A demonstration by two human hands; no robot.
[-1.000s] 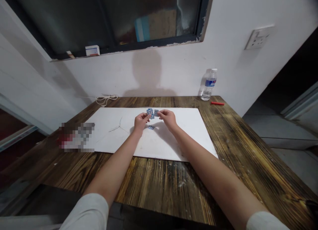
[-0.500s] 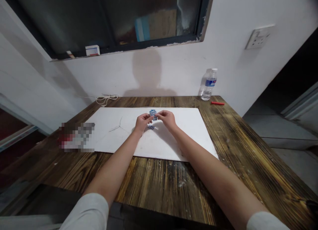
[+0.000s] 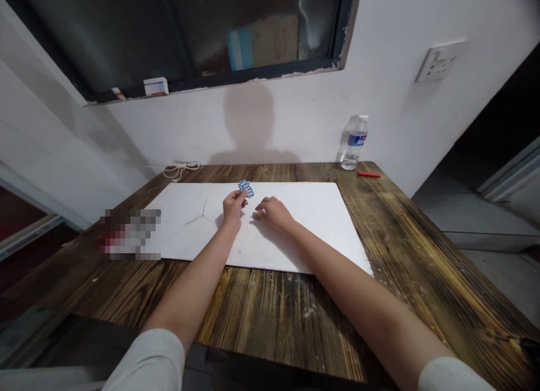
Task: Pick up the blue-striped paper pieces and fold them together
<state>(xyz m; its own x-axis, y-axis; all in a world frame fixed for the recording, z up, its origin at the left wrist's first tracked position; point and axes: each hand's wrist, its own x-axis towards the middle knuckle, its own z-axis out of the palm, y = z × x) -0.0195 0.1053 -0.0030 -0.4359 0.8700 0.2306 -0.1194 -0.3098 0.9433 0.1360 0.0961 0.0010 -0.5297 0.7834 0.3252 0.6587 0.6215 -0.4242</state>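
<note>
My left hand (image 3: 233,209) is closed, with thumb and fingers pinching a small blue-and-white patterned piece (image 3: 246,188) raised above the white board (image 3: 312,211). The piece looks flat and made of several joined parts; its exact kind is too small to make out. My right hand (image 3: 274,212) is low over the board, its fingers curved and thumb apart from them. By its thumb lies another small blue-and-white piece (image 3: 255,216), partly hidden by the hand. I see no object in the right hand.
The board rests on a dark wooden table (image 3: 270,301). A water bottle (image 3: 354,143) and a red stick-like object (image 3: 369,174) are at the back right. A white cable (image 3: 181,168) lies back left. A blurred-out item (image 3: 130,233) is at left.
My right hand has let go of the blue-and-white piece and moved down to the other one on the board. My left hand has shifted left with the first piece.
</note>
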